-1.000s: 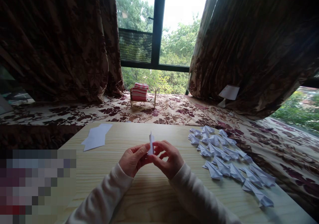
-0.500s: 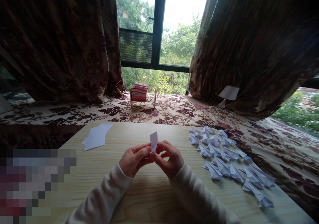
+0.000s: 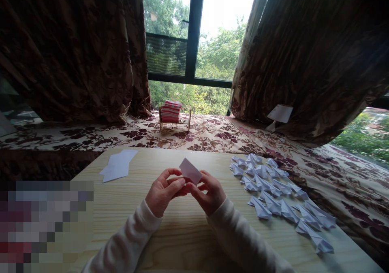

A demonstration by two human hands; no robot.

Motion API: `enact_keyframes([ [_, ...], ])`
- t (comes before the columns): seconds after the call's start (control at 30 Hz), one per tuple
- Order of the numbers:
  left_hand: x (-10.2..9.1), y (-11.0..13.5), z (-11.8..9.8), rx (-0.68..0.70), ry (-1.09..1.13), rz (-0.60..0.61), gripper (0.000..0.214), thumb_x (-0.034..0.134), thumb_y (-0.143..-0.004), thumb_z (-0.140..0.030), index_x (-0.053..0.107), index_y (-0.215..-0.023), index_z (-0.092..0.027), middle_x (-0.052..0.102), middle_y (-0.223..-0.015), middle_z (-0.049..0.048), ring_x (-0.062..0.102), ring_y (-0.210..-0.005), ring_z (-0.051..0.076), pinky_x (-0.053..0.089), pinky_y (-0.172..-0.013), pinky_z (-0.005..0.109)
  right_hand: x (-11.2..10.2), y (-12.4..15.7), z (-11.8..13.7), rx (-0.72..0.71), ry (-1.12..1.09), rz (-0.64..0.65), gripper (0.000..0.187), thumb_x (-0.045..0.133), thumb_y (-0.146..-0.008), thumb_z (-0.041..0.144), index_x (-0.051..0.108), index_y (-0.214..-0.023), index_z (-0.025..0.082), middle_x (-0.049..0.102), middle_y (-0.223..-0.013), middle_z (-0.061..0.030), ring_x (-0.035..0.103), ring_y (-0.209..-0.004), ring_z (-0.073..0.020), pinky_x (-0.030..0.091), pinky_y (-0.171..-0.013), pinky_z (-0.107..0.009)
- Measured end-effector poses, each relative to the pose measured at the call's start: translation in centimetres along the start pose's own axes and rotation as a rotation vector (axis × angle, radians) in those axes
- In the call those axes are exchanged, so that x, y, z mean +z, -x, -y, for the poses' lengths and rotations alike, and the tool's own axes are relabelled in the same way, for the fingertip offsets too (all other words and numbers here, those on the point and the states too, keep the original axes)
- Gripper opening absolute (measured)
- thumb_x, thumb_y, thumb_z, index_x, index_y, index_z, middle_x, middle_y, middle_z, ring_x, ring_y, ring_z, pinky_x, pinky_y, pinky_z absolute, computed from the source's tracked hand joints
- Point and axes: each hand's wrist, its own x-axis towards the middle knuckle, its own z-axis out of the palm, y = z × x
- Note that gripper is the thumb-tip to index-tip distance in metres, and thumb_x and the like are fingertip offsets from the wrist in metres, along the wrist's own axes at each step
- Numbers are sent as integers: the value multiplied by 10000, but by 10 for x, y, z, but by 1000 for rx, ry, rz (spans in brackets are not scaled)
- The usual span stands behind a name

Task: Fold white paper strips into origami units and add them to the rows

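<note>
A small white piece of folded paper (image 3: 190, 171) stands tilted between my two hands above the light wooden table. My right hand (image 3: 211, 192) pinches its lower right corner between thumb and fingers. On the other side, my left hand (image 3: 164, 190) has its fingers curled, with the thumb and fingertips at the paper's lower left edge. How firmly the left fingertips grip is partly hidden. Several folded white paper pieces (image 3: 263, 191), with pointed ends, lie in rows to the right of my right hand.
Flat white paper sheets (image 3: 117, 167) lie at the table's back left. The wooden table (image 3: 158, 240) meets a flower-patterned cloth ledge (image 3: 209, 133). On that ledge stand a small rack (image 3: 174, 122) with striped red-and-white cloths (image 3: 170, 111) and a white lamp (image 3: 280, 114). A blurred-out patch covers the lower left.
The paper has turned in my fingers, from narrow and upright to a wider face slanting down to the right. My left index finger has lifted a little. The arms stay in place.
</note>
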Motion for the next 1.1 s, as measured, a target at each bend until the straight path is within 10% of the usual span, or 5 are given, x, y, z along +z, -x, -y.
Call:
enact_keyframes([
  [0.47, -3, -3, 0, -26, -89, -11, 288, 701, -583, -371, 579, -672, -126, 600, -595, 1, 561, -592, 114, 454, -571, 225, 4, 5, 13, -251, 610, 114, 213, 474, -789, 221, 553, -980, 170, 555, -830, -59, 517, -772, -176, 444, -671, -266],
  [1.1, -6, -8, 3, -84, -42, -31, 270, 681, -591, -380, 607, -603, -121, 600, -552, 6, 547, -535, 114, 444, -563, 240, 7, 4, 14, -400, 830, 33, 164, 478, -791, 220, 607, -880, 174, 575, -745, -52, 499, -685, -162, 403, -616, -269],
])
